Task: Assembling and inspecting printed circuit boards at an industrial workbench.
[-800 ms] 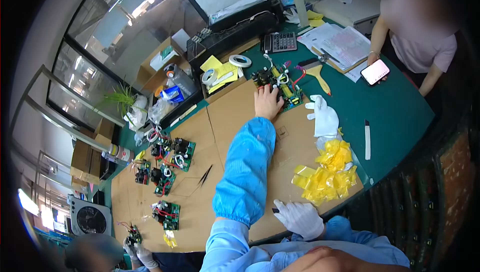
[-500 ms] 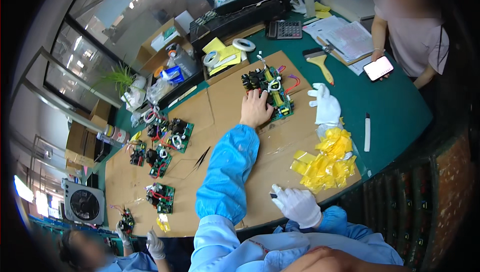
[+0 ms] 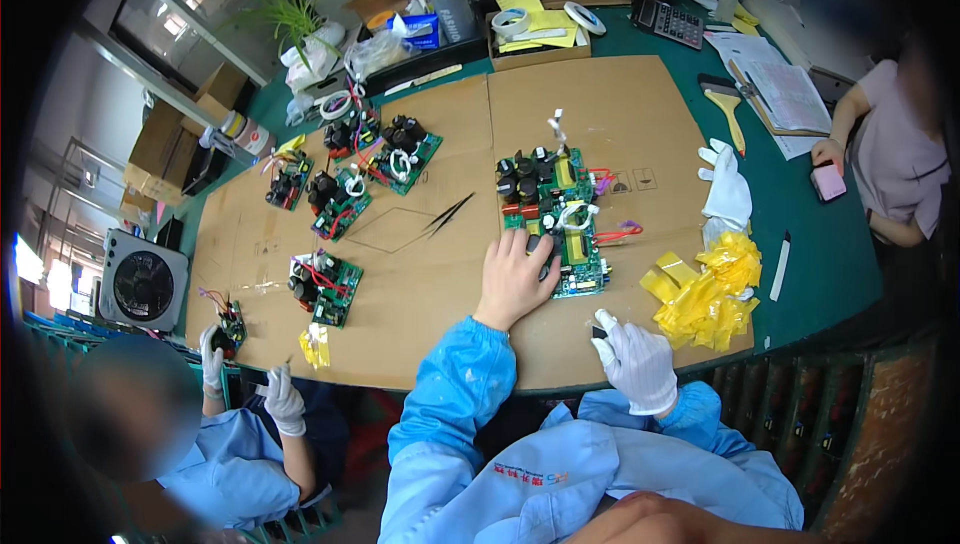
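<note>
A large green circuit board (image 3: 580, 244) lies on the cardboard sheet in front of me. It carries black capacitors, a white looped wire and red leads. My left hand (image 3: 515, 279), bare below a blue sleeve, grips the board's near left side, its fingers curled over a dark part there; the thumb is partly covered. To the right of it, just off the board's near end, my white-gloved right hand (image 3: 640, 364) is closed. At its fingertips shows a small black piece (image 3: 598, 332), too small to name. Crumpled yellow tape strips (image 3: 710, 294) are heaped beyond this hand.
Several smaller circuit boards (image 3: 325, 289) and black tweezers (image 3: 450, 214) lie on the cardboard (image 3: 420, 314) to the left. A white glove (image 3: 727, 187), a brush (image 3: 727, 114) and a white-handled strip (image 3: 781, 266) are at right. Co-workers sit at left and stand at right, one with a phone (image 3: 828, 181).
The view has tilted. My left hand and the large board have come nearer to me across the cardboard. My right hand stays closed nearby, and the person at right has tipped the phone.
</note>
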Motion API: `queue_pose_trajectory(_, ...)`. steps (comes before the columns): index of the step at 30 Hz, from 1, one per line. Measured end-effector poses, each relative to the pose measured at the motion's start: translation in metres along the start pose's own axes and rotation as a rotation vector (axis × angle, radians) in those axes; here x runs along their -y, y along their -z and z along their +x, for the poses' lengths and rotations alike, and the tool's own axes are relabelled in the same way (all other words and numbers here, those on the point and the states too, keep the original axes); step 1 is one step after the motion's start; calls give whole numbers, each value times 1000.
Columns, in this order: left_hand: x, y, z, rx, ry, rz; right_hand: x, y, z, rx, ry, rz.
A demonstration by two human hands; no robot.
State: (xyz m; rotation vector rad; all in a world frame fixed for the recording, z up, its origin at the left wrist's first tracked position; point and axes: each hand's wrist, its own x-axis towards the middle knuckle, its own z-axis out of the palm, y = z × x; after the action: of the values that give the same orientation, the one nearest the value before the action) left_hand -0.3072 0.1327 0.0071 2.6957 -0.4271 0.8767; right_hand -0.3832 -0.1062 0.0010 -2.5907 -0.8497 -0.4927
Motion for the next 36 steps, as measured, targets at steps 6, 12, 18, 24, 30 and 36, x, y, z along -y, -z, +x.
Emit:
queue_pose_trajectory(6, 15, -5, 11, -221, 153, -307, 0, -4, -3, -35, 45, 53)
queue_pose_trajectory(12, 45, 2, -8, -444, 758, -1653, 4, -3, -3, -32, 27, 32)
queue_pose_trajectory(18, 31, 2, -10, -174, 1455, -2134, 4, 0, -4, 5, 15, 10)
queue_pose_trajectory(24, 42, -23, -30, -31, 1291, -2249, 11, -1, 4, -11, -17, 119)
queue_pose_trajectory(30, 35, -26, -32, -118, 1304, -2213, 51, 12, 70, 23, -239, 687)
queue_pose_trajectory(36, 27, -32, -38, -130, 1173, -2152, 67, -8, 115, 48, 161, 488)
